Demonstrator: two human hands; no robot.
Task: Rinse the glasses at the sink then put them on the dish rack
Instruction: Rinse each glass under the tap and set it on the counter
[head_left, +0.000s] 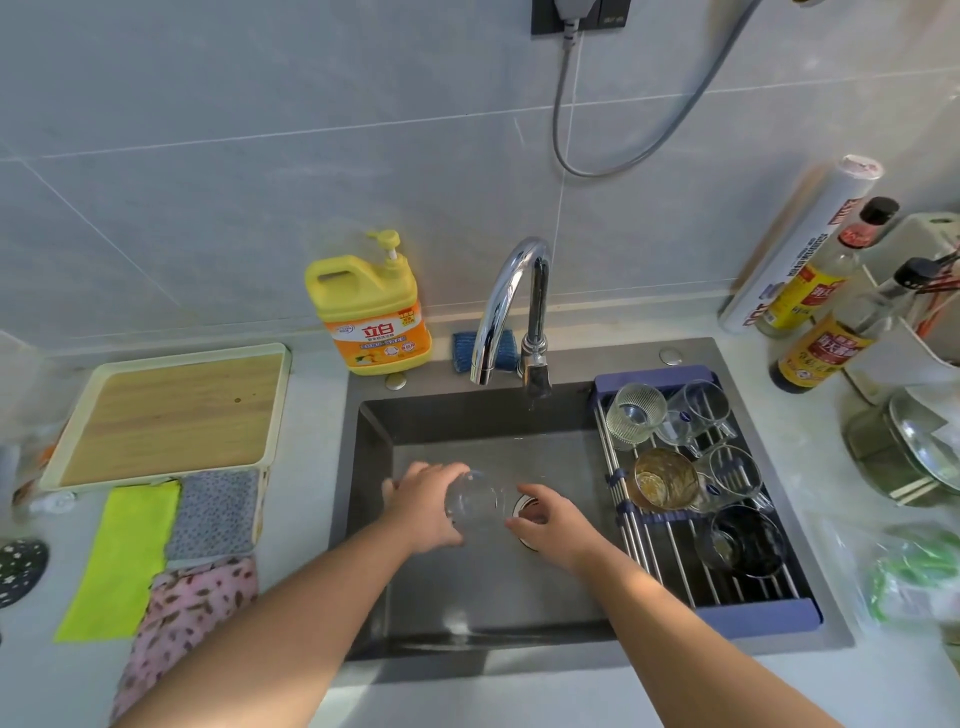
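**Wet glass held sideways over the sink**

The left hand (426, 499) has its grip curled round the base end of a clear glass (475, 501), which lies on its side low in the sink (467, 587), just above the drain (523, 540). The right hand (550, 525) meets the glass at its open end. Whether that grip pinches the rim or only touches it, I cannot tell.

The glass looks empty, thin-walled and light. It is likely stiff and breakable, and slick when wet. It is best held round the body with the thumb opposite the fingers, not by the rim alone, and kept off the hard sink wall.

To the right, the dish rack (758, 616) spans the sink's edge. It holds a dark cup (748, 540) nearest, then an amber glass (665, 480) and a clear mug (730, 470). Farthest are a ribbed glass (636, 413) and another mug (701, 408). All are tipped over and none holds liquid that I can see. Bare bars remain at the near end.

Beyond is the tap (511, 291); whether it runs is unclear. A yellow soap bottle (371, 312) stands on the tabletop.
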